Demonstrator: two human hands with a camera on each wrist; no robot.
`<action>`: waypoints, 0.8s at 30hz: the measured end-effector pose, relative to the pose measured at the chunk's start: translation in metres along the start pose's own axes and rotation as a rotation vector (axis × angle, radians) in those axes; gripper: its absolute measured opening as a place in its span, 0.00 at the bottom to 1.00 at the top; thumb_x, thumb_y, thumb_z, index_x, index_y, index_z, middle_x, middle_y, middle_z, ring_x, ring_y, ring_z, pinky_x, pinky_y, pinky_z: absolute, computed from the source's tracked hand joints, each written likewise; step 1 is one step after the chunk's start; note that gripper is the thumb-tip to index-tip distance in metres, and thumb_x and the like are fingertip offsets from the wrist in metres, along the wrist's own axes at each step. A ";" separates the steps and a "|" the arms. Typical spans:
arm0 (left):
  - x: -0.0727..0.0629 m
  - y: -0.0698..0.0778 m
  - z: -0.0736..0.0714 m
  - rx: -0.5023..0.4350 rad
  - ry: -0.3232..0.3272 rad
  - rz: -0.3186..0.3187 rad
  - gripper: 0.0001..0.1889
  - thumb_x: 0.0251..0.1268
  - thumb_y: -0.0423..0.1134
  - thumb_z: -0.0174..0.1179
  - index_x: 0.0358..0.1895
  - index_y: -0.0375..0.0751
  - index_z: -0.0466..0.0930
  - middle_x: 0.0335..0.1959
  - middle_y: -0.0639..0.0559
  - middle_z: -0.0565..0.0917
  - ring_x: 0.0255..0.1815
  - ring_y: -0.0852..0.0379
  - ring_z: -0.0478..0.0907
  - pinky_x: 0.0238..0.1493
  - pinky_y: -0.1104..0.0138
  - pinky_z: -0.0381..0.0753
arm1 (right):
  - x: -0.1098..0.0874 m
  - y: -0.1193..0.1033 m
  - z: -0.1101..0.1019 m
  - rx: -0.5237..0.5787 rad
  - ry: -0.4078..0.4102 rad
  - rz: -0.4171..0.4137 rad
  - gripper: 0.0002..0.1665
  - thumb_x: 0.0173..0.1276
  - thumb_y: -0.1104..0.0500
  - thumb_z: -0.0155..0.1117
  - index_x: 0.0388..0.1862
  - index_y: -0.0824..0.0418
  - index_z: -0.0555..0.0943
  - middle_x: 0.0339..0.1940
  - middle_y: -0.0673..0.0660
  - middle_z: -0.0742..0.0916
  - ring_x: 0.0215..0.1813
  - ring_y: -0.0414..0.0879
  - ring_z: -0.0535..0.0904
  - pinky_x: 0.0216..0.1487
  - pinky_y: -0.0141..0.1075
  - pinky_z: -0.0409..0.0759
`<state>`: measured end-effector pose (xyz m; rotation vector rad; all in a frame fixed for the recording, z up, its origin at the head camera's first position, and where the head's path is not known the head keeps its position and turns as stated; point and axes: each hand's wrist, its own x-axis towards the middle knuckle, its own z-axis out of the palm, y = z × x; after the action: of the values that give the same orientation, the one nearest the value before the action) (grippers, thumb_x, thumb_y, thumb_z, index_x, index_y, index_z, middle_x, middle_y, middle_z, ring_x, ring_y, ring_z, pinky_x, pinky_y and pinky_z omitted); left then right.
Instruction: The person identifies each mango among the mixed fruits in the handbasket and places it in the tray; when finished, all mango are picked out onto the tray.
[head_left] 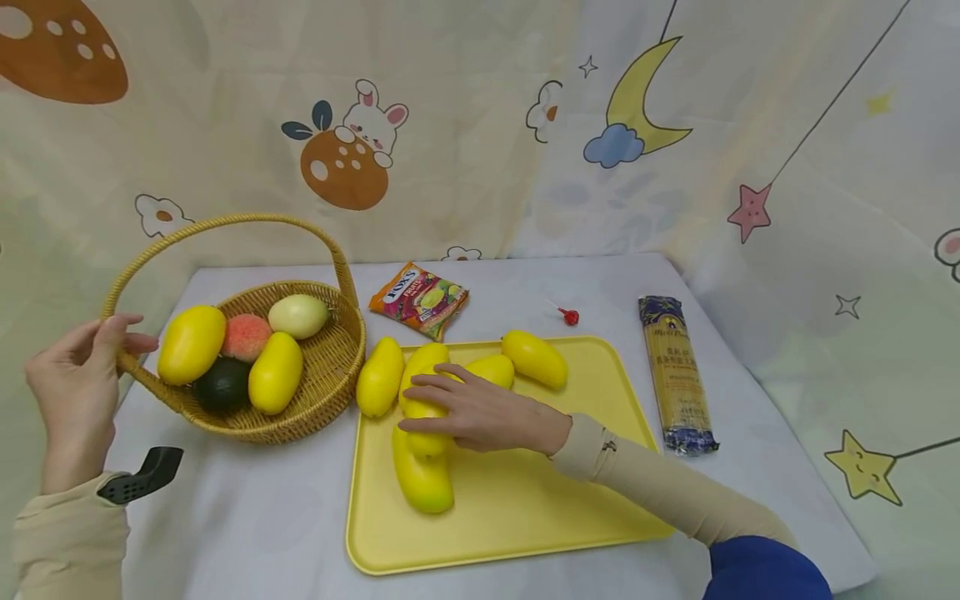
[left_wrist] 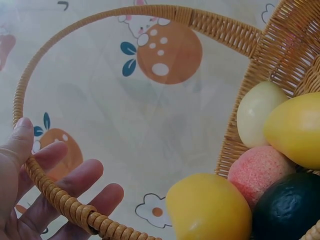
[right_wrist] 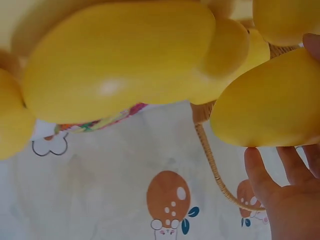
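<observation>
On the left, my left hand (head_left: 78, 375) holds the handle (left_wrist: 55, 192) of a wicker basket (head_left: 337, 400), thumb on one side and fingers on the other. Inside it lie two yellow mangoes (head_left: 191, 346), a pinkish peach (head_left: 246, 336), a pale green oval fruit (head_left: 298, 316) and a dark green avocado-like fruit (head_left: 222, 385). Over the left part of a yellow tray (head_left: 525, 508), my right hand (head_left: 487, 412) grips a mango (right_wrist: 265, 105) between thumb and fingers. Other mangoes (head_left: 423, 475) lie around and below it, partly hidden by the hand.
Behind the tray is a FOX'S candy bag (head_left: 420, 300). A red lollipop (head_left: 569, 317) lies near the back. To the tray's right stretches a packet of spaghetti (head_left: 677, 375). Patterned cloth (head_left: 480, 125) hangs behind the white table (head_left: 247, 517).
</observation>
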<state>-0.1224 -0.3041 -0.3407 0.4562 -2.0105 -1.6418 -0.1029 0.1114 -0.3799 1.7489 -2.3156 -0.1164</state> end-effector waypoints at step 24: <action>0.002 -0.002 0.001 0.028 0.005 0.004 0.17 0.64 0.47 0.60 0.47 0.39 0.86 0.20 0.64 0.83 0.28 0.66 0.78 0.38 0.84 0.75 | -0.040 -0.018 0.025 0.025 0.025 0.025 0.32 0.62 0.58 0.69 0.65 0.43 0.73 0.67 0.57 0.74 0.71 0.52 0.65 0.71 0.50 0.61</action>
<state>-0.1243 -0.3049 -0.3420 0.4656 -2.0318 -1.6098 -0.0819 0.1427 -0.4132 1.7220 -2.3302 -0.0618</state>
